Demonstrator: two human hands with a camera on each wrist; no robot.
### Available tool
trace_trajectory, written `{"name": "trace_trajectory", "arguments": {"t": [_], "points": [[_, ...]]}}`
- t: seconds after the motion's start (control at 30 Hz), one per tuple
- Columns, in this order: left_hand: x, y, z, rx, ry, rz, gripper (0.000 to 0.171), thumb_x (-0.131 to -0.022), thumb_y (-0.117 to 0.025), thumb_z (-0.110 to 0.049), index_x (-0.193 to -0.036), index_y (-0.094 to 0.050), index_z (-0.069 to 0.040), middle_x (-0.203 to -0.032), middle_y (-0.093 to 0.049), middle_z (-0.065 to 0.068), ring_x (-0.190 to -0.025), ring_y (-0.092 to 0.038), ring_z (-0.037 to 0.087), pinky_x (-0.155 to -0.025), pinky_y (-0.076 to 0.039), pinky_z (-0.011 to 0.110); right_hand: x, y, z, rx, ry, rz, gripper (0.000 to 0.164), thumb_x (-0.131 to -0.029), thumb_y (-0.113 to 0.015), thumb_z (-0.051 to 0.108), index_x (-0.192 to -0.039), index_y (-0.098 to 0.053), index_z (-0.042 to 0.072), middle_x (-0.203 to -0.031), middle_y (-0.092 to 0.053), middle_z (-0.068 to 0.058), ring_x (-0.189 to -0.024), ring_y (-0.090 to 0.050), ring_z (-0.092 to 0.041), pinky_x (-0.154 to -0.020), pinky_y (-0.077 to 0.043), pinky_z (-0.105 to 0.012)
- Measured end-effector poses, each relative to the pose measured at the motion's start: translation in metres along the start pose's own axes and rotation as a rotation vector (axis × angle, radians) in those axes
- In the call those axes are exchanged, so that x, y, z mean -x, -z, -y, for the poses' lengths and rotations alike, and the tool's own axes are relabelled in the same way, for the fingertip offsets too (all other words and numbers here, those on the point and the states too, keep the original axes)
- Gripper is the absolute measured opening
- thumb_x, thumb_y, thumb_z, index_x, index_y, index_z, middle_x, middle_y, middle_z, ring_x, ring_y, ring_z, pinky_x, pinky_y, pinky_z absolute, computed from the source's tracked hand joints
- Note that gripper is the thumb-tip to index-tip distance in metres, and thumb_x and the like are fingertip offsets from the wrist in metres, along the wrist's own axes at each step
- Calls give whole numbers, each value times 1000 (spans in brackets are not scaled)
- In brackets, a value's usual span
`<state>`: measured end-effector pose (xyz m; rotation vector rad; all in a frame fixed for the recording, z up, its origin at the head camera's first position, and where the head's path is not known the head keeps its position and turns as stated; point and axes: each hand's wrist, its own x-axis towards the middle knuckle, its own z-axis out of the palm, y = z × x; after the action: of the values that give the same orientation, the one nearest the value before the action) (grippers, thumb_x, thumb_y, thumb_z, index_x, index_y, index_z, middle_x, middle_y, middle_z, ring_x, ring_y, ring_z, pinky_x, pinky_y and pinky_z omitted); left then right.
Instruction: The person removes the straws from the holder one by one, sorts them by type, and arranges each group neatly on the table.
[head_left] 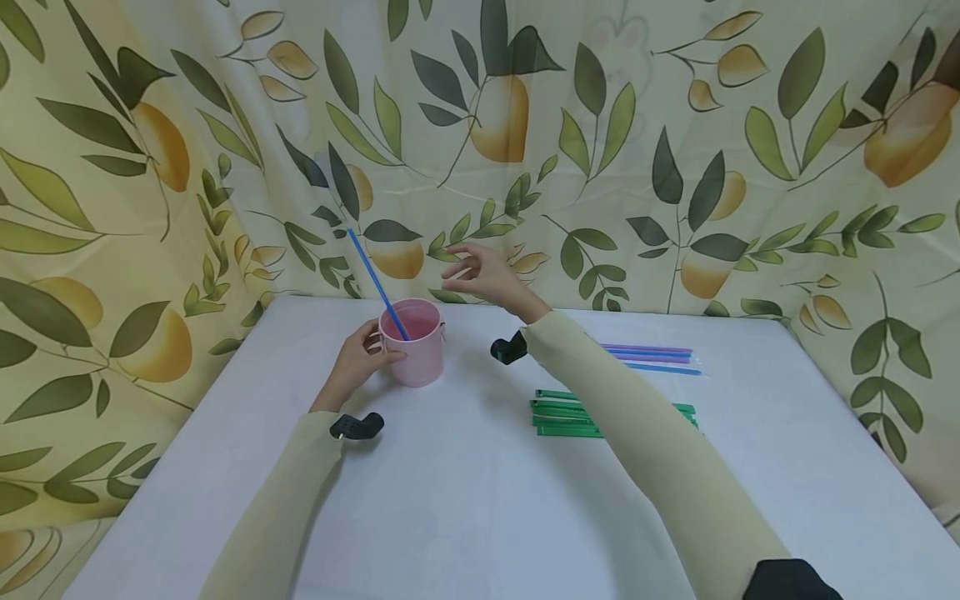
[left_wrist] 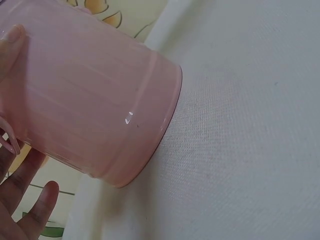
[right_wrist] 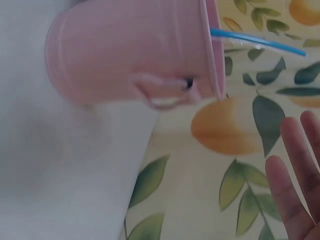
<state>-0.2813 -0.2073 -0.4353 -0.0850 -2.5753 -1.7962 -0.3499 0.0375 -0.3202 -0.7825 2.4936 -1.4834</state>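
A pink bucket (head_left: 422,354) stands upright on the white table, left of the middle. One blue straw (head_left: 378,283) leans in it and sticks out over the rim towards the left. My left hand (head_left: 354,364) grips the bucket's left side, with the thumb across its front; in the left wrist view some fingers (left_wrist: 42,202) stand off behind it. To the right of the bucket, above rim height, my right hand (head_left: 487,277) hangs in the air holding nothing. Its fingers (right_wrist: 295,160) look loosely extended in the right wrist view, apart from the bucket.
Purple and blue straws (head_left: 660,354) lie at the right, partly behind my right forearm. Nearer to me is a bunch of thin green sticks (head_left: 566,417), also partly hidden by that forearm. Behind the white table (head_left: 450,517) hangs a leaf-and-fruit patterned cloth (head_left: 600,167).
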Motion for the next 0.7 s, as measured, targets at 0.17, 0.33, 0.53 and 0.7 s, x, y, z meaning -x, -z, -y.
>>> {"name": "trace_trajectory", "arguments": {"t": [0.17,0.33,0.53,0.7], "points": [[0,-1,-1,-5,-2,0,76,-78,-76,-21,-142,-37,-8,-142,-44,15,-130,-43,32,-109,-40,43,-13,-22,9,44,-18,0,56,-83,-72,19,-132,-48,9,-111,-68,-12,-100,-65,-25,-85,-57,-33],[0,0,1,-3,-8,-8,75,-78,-76,-21,-142,-38,-8,-142,-44,15,-130,-43,31,-110,-39,44,-26,-45,12,34,-21,-4,53,-81,-73,16,-129,-51,6,-108,-69,-15,-98,-67,-27,-73,-59,-29],[-1,0,3,-1,-22,-9,74,-78,-76,-21,-141,-38,-7,-142,-44,15,-130,-44,31,-109,-40,43,-36,-65,16,44,-19,-16,51,-81,-74,14,-125,-53,2,-107,-69,-16,-96,-67,-27,-65,-55,-21],[-1,0,1,6,-15,-2,75,-79,-76,-21,-142,-37,-8,-143,-43,15,-131,-43,31,-110,-39,42,-41,-76,16,38,-16,-19,46,-81,-73,13,-121,-56,0,-105,-69,-17,-92,-68,-25,-66,-55,-21]]}}
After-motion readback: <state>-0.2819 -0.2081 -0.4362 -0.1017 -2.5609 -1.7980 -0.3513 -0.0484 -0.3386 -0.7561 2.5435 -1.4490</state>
